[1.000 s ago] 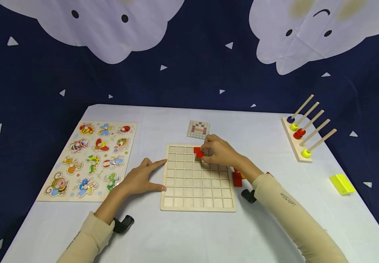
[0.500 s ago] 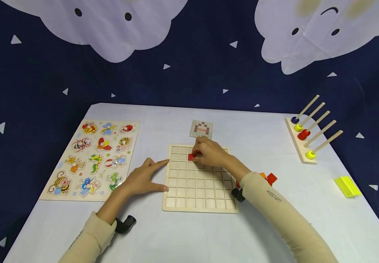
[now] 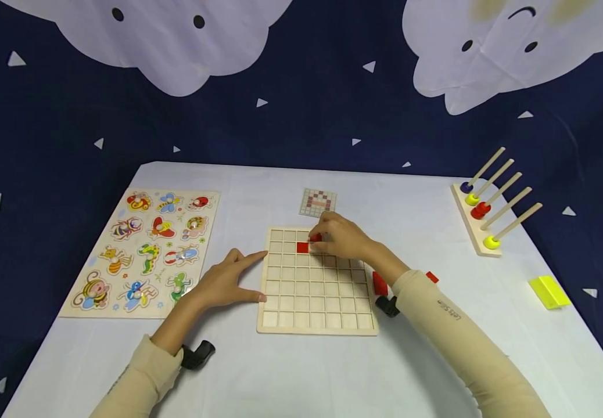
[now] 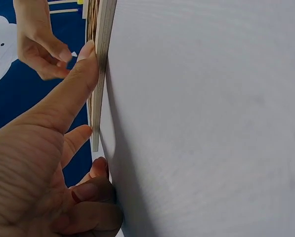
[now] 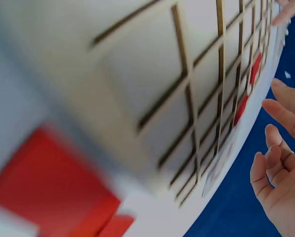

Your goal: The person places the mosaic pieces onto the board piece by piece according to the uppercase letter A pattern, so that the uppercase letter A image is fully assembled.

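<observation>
The left hand (image 3: 225, 283) steadies a wooden grid board (image 3: 301, 290), index fingertip and thumb against its left edge. In the left wrist view its thumb (image 4: 73, 89) lies along the board's side. Above the far part of the board is the right hand (image 3: 345, 237), fingers loosely bent, with nothing between them in the right wrist view. One red square tile (image 3: 302, 248) sits in a second-row cell. Another red tile (image 3: 315, 237), partly hidden by the fingers, lies one row farther back and to the right. Both tiles also show in the right wrist view, apart from the fingers.
Behind the board lies a small pattern card (image 3: 318, 202). Loose red tiles (image 3: 380, 283) lie at the board's right, partly hidden by the sleeve. An insect puzzle (image 3: 142, 255) is at left. A peg stand (image 3: 475, 223) with rings and a yellow block (image 3: 549, 292) are at right.
A red tile that the right hand held over the board now lies in a second-row cell. The right fingers have drawn off it, slightly right. The left hand has stayed at the edge.
</observation>
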### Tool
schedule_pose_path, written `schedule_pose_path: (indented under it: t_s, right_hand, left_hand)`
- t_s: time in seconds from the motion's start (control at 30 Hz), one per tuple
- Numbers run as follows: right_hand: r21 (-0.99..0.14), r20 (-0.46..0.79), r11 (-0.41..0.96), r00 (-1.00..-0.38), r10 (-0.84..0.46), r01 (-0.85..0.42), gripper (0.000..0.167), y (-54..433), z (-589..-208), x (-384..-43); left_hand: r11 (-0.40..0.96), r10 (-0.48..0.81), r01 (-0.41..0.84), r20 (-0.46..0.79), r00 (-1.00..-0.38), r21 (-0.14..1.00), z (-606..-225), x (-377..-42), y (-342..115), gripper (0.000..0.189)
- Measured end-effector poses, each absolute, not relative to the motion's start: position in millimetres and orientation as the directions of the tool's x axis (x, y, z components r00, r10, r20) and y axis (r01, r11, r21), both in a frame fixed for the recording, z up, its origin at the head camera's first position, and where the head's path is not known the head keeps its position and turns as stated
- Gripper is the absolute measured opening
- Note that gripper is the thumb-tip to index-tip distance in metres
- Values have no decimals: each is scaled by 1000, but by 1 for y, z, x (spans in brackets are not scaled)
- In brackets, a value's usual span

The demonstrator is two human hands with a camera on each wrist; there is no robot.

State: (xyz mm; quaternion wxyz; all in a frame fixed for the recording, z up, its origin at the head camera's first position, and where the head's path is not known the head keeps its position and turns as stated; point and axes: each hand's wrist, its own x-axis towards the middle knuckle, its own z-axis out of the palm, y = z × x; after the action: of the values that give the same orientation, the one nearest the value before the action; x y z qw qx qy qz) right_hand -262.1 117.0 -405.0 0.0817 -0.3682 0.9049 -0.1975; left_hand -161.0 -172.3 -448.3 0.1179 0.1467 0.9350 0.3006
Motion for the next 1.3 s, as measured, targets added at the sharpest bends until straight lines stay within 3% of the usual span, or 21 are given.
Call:
schedule_pose_path:
  t_s: [0.37, 0.57, 0.9, 1.3]
  right_hand:
    - [-390, -62, 754, -802, -594, -529, 20, 199, -399, -254]
    - [-408, -83, 770, -820, -567, -491, 17, 229, -405, -243]
    - [-398, -107, 787, -828, -550, -471, 18, 248, -413, -233]
    - [-347, -52, 794, -835, -548, -499, 21, 244, -421, -230]
  left_hand:
    - [774, 352, 214, -124, -928, 596, -447, -161, -173, 94]
    - [775, 351, 212, -127, -928, 595, -446, -161, -174, 95]
    - [771, 348, 206, -127, -929, 603, -448, -162, -172, 96]
    - [779, 337, 189, -146, -930, 597, -447, -161, -172, 96]
